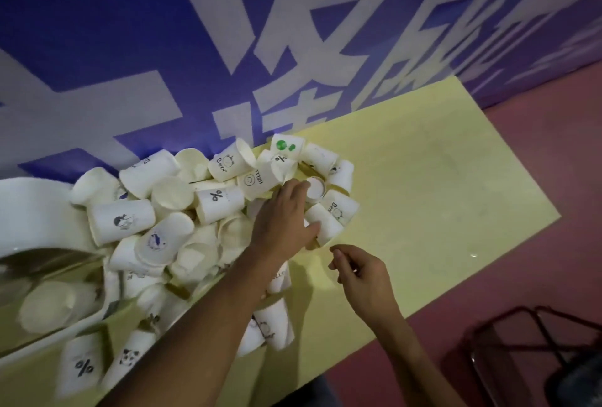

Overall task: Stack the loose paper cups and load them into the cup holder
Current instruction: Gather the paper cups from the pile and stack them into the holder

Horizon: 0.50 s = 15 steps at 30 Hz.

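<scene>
Yellow surface (423, 178) below the blue lettered wall (97, 32) carries a heap of loose paper cups (182, 211), none visibly stacked, so the job looks barely begun. Left hand (283, 221) reaches over the heap, fingers (298, 186) straight, gripping nothing; right hand (361, 273) hovers beside it, loosely curled, empty.

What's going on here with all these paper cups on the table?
A person is working on a heap of loose paper cups lying on a yellow table. The left hand reaches into the heap, fingers spread over cups at its right edge, not clearly gripping one. The right hand hovers empty above the table. A white and chrome object, probably the cup holder, lies at the left.
</scene>
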Tool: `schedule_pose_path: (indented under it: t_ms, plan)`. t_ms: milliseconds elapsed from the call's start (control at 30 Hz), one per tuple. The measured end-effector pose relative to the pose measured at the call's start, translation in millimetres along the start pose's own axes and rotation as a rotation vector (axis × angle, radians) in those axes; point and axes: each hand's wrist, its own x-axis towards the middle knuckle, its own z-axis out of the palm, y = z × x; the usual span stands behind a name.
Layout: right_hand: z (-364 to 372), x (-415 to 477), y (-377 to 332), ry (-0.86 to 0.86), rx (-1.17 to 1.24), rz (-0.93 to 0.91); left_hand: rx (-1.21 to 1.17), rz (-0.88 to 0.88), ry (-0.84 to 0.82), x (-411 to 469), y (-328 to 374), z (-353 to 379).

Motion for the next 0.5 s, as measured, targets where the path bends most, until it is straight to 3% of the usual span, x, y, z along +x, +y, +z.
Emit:
schedule_pose_path:
  t_ms: [267, 400, 500]
  plan:
    - [-51.4, 53.6, 29.0, -0.010, -0.030, 0.034, 0.202, -0.209, -0.178, 77.8, 25.9, 37.4]
    - [-59.6, 81.7, 38.8, 0.026, -0.096, 0.086, 0.226, -0.235, -0.182, 88.2, 30.4, 41.2]
    - [-55.5, 104.8, 52.6, -0.019, -0.170, 0.131, 0.115, -0.254, -0.129, 85.8, 27.8, 30.0]
